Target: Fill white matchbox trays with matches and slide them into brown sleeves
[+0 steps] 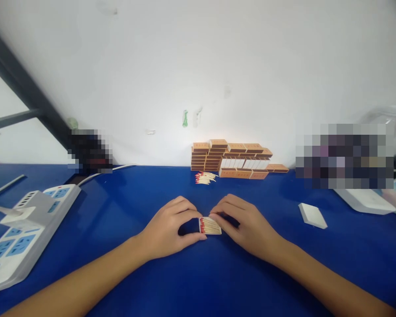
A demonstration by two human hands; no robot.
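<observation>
A small white matchbox tray (217, 233) filled with red-tipped matches (210, 225) lies on the blue table in front of me. My left hand (171, 229) grips the tray at its left end, thumb on the near side and index finger on the far side. The fingers of my right hand (242, 224) are closed together at the tray's far right corner, touching it; whether they also pinch a match is hidden. Beyond my hands, a loose pile of matches (205, 178) lies in front of stacked matchboxes (207, 157).
More matchboxes (246, 149), with a row of white trays (244, 163) among them, stand against the wall. A white block (312, 215) lies to the right. At left sits a power strip (36, 237) with a plugged-in adapter (28, 215) and cable. Blurred items occupy both back corners.
</observation>
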